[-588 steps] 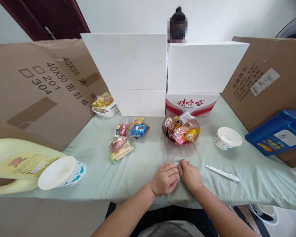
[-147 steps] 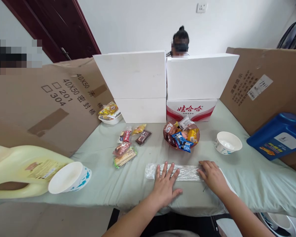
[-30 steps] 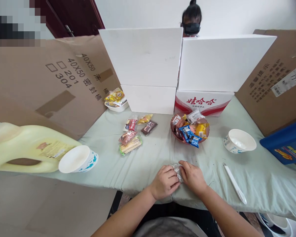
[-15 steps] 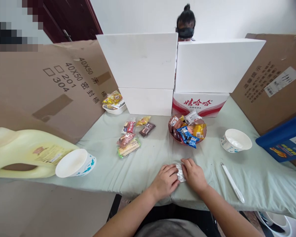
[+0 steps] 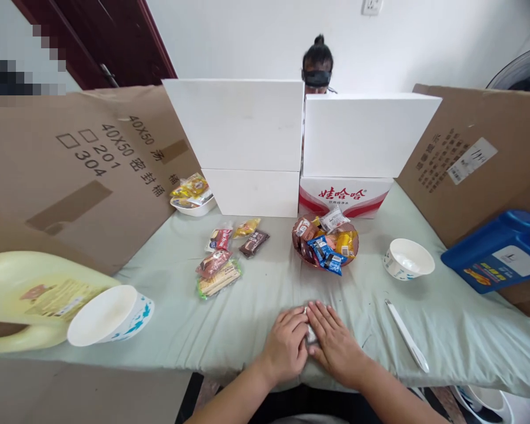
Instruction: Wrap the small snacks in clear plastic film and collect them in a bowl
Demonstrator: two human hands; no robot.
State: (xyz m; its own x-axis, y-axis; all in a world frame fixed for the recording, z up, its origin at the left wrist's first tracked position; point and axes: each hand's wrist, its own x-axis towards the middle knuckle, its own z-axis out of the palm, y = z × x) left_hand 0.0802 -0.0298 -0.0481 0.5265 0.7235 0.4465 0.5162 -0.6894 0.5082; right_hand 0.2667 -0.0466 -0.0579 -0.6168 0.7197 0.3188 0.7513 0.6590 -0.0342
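Note:
A small silvery-white packet [image 5: 311, 334] lies on the cloth at the near side of the table, mostly hidden under my two hands. My left hand [image 5: 286, 343] has its fingers curled against the packet's left side. Stretched out flat, with the fingers together, my right hand [image 5: 333, 338] presses over the packet's right part. Beyond the hands stands a reddish bowl [image 5: 308, 262] heaped with wrapped snacks, among them blue packets [image 5: 327, 254] and a silver-white packet [image 5: 334, 219]. A white utility knife [image 5: 407, 335] lies to the right of my right hand.
Loose wrapped snacks [image 5: 218, 278] lie left of centre. Paper bowls stand left [image 5: 110, 315] and right [image 5: 408, 259]. A yellow jug [image 5: 48, 294] and a blue bottle [image 5: 494, 253] flank the table. White boxes [image 5: 251, 191] form a barrier; a blindfolded person [image 5: 318, 62] is behind.
My right hand has flattened out over the packet, covering more of it; its fingers were bent before. My left hand stays beside it. The camera view has tilted slightly upward and shifted right.

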